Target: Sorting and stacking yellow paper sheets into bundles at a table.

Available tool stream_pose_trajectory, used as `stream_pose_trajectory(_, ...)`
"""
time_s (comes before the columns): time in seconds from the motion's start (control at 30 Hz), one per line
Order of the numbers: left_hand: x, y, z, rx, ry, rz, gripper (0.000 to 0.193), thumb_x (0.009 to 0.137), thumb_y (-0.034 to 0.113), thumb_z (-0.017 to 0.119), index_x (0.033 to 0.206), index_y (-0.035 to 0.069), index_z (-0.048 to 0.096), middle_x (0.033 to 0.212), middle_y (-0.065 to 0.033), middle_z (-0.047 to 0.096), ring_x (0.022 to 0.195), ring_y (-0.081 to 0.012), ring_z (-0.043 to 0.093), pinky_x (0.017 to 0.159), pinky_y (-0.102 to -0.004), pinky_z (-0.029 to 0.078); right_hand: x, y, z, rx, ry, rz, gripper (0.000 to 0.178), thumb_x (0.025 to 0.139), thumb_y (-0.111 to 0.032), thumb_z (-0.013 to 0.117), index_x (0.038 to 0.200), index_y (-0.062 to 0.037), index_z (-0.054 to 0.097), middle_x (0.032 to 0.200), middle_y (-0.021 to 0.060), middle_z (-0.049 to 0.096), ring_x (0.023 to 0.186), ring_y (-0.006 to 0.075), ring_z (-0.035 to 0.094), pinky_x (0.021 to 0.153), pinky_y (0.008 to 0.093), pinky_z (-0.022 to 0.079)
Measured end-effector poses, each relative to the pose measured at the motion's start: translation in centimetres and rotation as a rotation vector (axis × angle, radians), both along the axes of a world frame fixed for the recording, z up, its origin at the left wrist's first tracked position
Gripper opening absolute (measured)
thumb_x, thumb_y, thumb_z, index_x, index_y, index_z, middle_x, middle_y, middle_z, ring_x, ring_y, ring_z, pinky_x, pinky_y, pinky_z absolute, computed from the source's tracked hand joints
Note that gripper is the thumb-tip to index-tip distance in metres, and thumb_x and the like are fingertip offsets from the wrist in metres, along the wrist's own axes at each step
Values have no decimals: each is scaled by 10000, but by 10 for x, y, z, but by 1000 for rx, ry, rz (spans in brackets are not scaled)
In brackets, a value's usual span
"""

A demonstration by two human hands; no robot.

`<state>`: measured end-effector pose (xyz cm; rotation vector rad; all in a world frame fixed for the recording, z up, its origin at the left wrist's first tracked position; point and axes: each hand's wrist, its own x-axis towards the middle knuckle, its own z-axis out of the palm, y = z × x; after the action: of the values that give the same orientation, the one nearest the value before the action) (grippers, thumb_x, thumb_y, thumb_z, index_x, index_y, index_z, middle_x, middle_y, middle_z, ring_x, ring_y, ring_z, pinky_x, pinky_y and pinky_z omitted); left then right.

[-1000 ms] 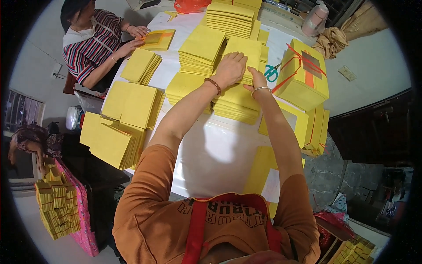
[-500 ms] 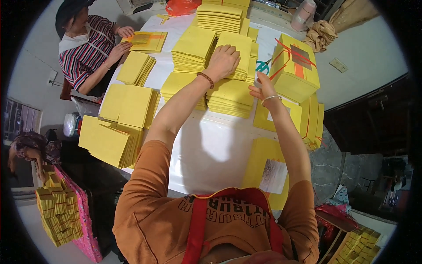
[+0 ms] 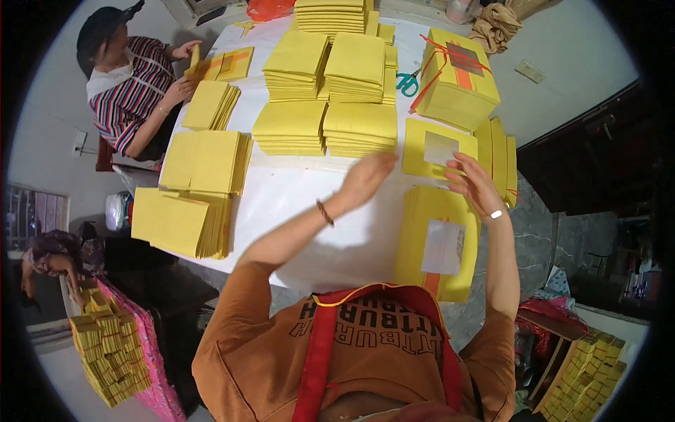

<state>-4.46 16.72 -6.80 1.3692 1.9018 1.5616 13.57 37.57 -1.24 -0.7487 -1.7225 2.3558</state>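
In front of the nearest right-hand yellow stack [image 3: 361, 133], my left hand [image 3: 369, 177] is blurred—its grip I can't tell—while right of that stack my right hand [image 3: 476, 186], fingers apart, hovers near a panelled packet [image 3: 436, 148]; a hasty sweep could skew the stack's layers.

Head-worn fisheye; looks down past wearer's chest [image 3: 373, 352]; hands [image 3: 368, 179], table [image 3: 358, 243] at close range

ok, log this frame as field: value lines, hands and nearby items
left hand: blurred, near front-right stack; grip unclear
right hand: empty, fingers spread near upper grey-panelled folder; contact unclear
tied bundle: yellow, red ties
scissors: teal handles, left of bundle
co-worker: striped top, table's left side
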Motion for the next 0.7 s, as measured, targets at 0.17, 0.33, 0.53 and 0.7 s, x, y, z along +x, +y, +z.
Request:
stream_pose_trajectory(0.17, 98, -34, -102, -163, -701, -16, 582, 974, 375, 289, 1385, -30, 211, 1445, -193, 221, 1351, -246, 198, 1098, -319, 171, 80, 13, -60, -230, 291, -115, 471, 951, -337, 406, 1335, -70, 354, 1264, 144, 472, 1118, 247, 513, 925, 366, 451)
stream_pose_trajectory(0.33, 134, -31, -97, -145, -827, -119, 663, 963, 465, 215, 1426, 40, 7, 1498, -96, 21, 1376, -206, 65, 1114, -324, 83, 126, 11, -116, -354, 581, -641, 484, 965, -373, 343, 1349, -80, 335, 1314, 155, 435, 1184, 263, 441, 996, 416, 360)
stream_pose_trajectory(0.53, 154, -21, -87, -49, -870, -21, 678, 960, 480, 193, 1413, -9, 65, 1491, -121, 72, 1375, -209, 74, 1114, -306, 82, 149, -55, -138, -185, 128, -506, 599, 944, -496, 298, 1349, -57, 340, 1271, 99, 483, 1170, 221, 447, 986, 350, 341)
stream_pose_trajectory(0.7, 168, -21, -83, -58, -810, -11, 662, 967, 460, 182, 1410, -21, 78, 1484, -141, 110, 1370, -214, 103, 1107, -290, 104, 162, -60, -167, -402, 65, -455, 619, 939, -524, 281, 1322, -48, 385, 1252, 71, 489, 1136, 183, 465, 946, 314, 381)
